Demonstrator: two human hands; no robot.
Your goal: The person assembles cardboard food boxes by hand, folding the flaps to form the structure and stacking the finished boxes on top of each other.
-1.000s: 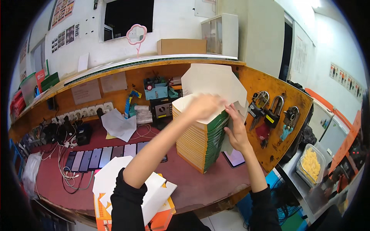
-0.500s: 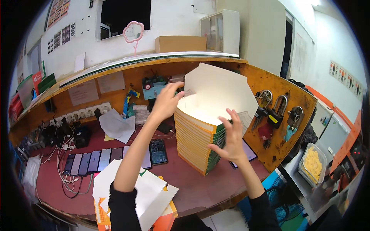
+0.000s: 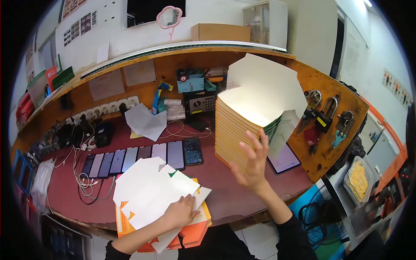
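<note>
A tall stack of nested paper food boxes [image 3: 234,134], yellow-orange and green outside and white inside, stands upright on the table, its top flaps flaring open. My right hand [image 3: 253,162] is raised in front of the stack's near right side, fingers spread, holding nothing; whether it touches the boxes is unclear. Lower left lies a loose pile of flat box blanks [image 3: 149,186], mostly white side up with orange and yellow printed parts showing. My left hand [image 3: 182,211] rests on the pile's right part, fingers extended over the white card and the thumb apart.
A row of several phones [image 3: 130,160] lies behind the blanks, with cables [image 3: 84,184] at its left. A tablet [image 3: 284,159] sits right of the stack. Farther back are a small safe [image 3: 201,103] and crumpled paper [image 3: 145,121]. Padlocks [image 3: 323,119] hang on the right panel.
My left hand has moved from the stack's upper left rim down to the flat blanks. My right hand stays near the stack, still spread. The view has shifted, so the scene sits farther right.
</note>
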